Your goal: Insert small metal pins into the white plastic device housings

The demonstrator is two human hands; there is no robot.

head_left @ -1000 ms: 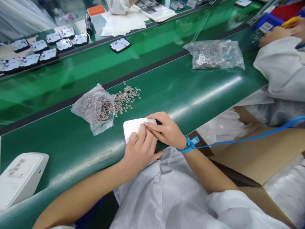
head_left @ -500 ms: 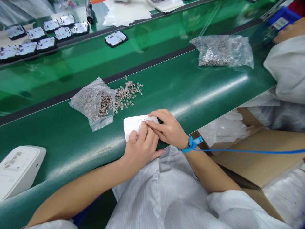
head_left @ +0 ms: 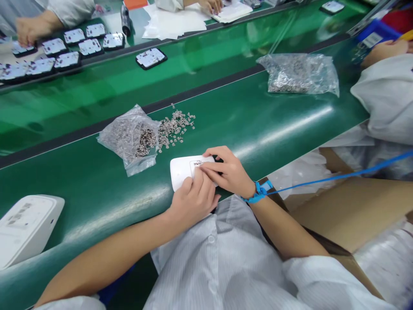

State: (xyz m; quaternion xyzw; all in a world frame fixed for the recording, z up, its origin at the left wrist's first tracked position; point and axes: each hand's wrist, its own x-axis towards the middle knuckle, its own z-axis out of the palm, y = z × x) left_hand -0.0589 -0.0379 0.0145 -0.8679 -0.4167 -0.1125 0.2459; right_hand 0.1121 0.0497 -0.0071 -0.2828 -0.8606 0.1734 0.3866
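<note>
A white plastic device casing (head_left: 180, 169) with rounded corners and a printed label rests at the near edge of the green surface, partly covered by my hands. My left hand (head_left: 195, 193) is closed over its near side, fingertips pinched together at the label; whatever lies between them is too small to make out. From the right, my right hand (head_left: 230, 172) grips the casing, one finger at its far edge and others meeting my left fingertips. A blue strap (head_left: 258, 193) circles my right wrist. Beyond the casing, small metal clips (head_left: 176, 127) spill from a plastic bag (head_left: 124, 133).
Another white device (head_left: 30, 228) stands at the left. A second bag of metal parts (head_left: 300, 73) lies toward the right, near a co-worker's sleeve (head_left: 385, 94). Across the ledge are several circuit boards (head_left: 90, 47) and a co-worker's hand (head_left: 37, 30). A cardboard box (head_left: 348, 211) sits lower right.
My hands stay on the casing with slight finger movement. The blue cord has swung upward at the right. Co-workers' hands have appeared at the far side, one over the circuit boards.
</note>
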